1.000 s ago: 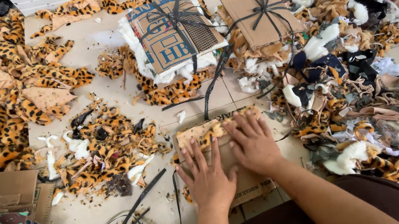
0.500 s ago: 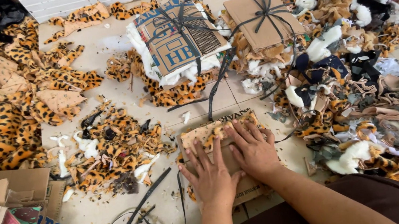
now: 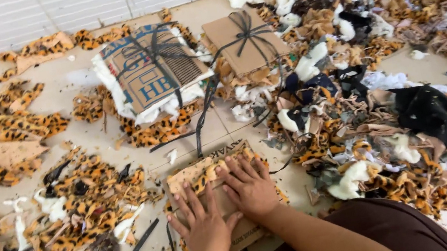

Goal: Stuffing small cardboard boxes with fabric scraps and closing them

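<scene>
Our left hand (image 3: 204, 228) and right hand (image 3: 250, 186) still press flat, fingers spread, on the cardboard sheet (image 3: 207, 173); tied bundles (image 3: 157, 73) stay at twelve o'clock.

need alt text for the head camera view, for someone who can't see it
Two bare hands, left hand and right hand, press flat on a cardboard sheet over leopard-print fabric scraps on a tiled floor. Beyond lie two tied bundles and heaps of mixed fabric scraps.
</scene>
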